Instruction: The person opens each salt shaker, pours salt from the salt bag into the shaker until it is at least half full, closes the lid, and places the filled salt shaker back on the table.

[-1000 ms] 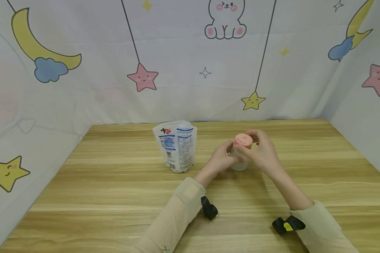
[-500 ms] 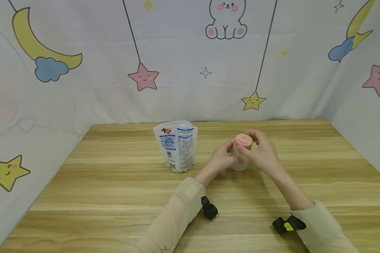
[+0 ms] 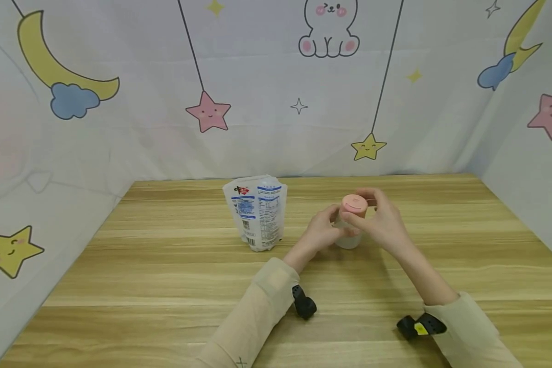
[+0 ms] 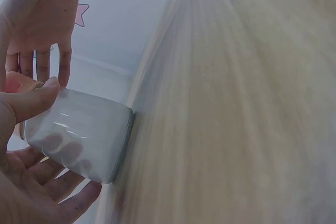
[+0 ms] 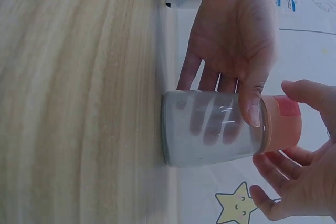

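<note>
A clear jar (image 5: 212, 129) with a pink lid (image 3: 354, 204) stands upright on the wooden table. My left hand (image 3: 322, 231) grips its glass body, thumb on the near side and fingers showing through the glass in the right wrist view. My right hand (image 3: 386, 225) holds the pink lid between thumb and fingers. The lid sits on the jar's mouth. In the left wrist view the jar (image 4: 79, 132) looks whitish and its base meets the tabletop. Whether anything is inside cannot be told.
A white pouch (image 3: 261, 214) with blue print stands upright to the left of the jar. Wooden table (image 3: 165, 286) lies under both arms. A white cloth backdrop (image 3: 257, 148) with printed stars hangs behind it.
The marking on the lid's top has turned slightly, and my right wrist has shifted a little to the right. The left hand and the pouch stay in place.
</note>
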A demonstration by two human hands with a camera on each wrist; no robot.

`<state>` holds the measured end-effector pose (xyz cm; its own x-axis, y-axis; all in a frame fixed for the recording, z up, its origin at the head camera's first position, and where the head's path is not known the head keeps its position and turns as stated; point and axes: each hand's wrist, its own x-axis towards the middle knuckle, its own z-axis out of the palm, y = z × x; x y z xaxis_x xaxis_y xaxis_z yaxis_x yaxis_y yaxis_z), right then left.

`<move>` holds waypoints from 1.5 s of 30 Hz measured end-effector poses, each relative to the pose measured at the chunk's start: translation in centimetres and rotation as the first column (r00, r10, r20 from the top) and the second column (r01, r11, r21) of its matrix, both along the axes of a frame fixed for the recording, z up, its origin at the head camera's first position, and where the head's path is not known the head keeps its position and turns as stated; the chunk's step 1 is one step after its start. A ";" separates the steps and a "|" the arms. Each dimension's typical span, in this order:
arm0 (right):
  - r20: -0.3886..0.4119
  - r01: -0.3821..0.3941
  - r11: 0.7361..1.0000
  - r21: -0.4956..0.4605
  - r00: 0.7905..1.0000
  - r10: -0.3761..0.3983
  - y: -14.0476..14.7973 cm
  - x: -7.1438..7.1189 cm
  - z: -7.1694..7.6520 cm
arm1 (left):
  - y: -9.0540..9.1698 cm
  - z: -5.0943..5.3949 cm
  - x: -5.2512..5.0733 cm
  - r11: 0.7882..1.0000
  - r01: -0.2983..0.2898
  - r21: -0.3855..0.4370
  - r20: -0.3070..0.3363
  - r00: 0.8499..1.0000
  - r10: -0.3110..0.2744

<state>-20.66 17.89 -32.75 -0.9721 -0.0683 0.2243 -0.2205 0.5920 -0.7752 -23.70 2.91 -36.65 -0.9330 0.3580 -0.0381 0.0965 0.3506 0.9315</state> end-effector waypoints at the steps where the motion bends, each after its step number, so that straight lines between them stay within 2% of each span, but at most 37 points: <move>1: 0.008 0.003 1.000 -0.002 1.000 -0.003 0.1 0.0 0.0 | 0.0 0.0 0.0 1.000 0.000 0.000 -0.002 1.000 0.000; 12: -0.013 0.025 0.999 0.027 1.000 -0.025 0.1 -0.2 -0.2 | -0.1 0.1 0.1 1.000 -0.004 -0.001 -0.007 1.000 0.004; 34: -0.026 -0.015 0.999 0.041 1.000 0.016 -0.1 -0.1 0.0 | -0.1 0.1 0.0 1.000 -0.004 0.004 0.003 1.000 0.004; 45: 0.020 0.035 0.999 0.021 0.999 -0.035 0.1 0.0 0.1 | -0.1 -0.1 0.0 1.000 -0.002 0.005 -0.004 1.000 0.002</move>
